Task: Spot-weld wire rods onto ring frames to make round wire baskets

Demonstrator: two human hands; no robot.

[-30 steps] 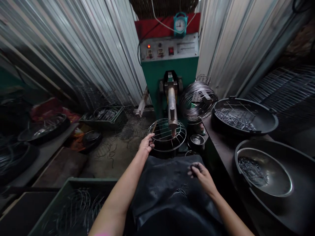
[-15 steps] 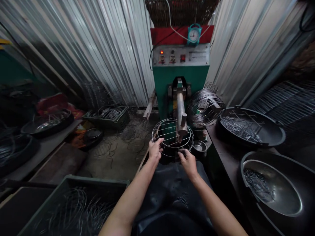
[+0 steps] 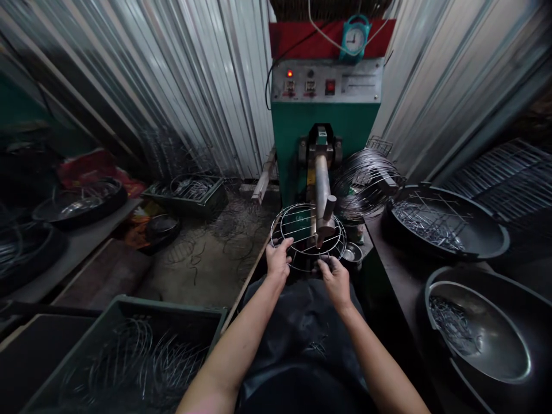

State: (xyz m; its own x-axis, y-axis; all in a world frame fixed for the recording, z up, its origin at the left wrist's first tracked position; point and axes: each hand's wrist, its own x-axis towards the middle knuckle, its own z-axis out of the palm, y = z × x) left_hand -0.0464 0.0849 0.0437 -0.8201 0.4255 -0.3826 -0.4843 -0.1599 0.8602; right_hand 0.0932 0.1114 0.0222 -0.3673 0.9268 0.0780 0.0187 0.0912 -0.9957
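Note:
My left hand (image 3: pixel 279 260) is closed on the left near edge of a round wire rack (image 3: pixel 285 225), with the thumb on top. The rack has concentric rings with cross wires and lies level under the upper arm of a green spot welder (image 3: pixel 324 184). The welder's electrode tip (image 3: pixel 319 240) points down at the near part of the inner ring, apparently at or just above the wire. My right hand (image 3: pixel 335 277) is pinched at the rack's near rim, just below the tip. What its fingertips hold is too small to make out.
A wire rack stack (image 3: pixel 366 181) stands right of the welder. Pans with small wire pieces, one black (image 3: pixel 489 233) and one steel (image 3: pixel 502 339), sit on the right bench. A green crate (image 3: pixel 172 307) of bent wires is at left. Wire bits (image 3: pixel 318 347) lie on my dark apron.
The view has tilted down slightly and turned a little left. Both hands stay on the rack, and the right fingertips remain pinched at its near rim.

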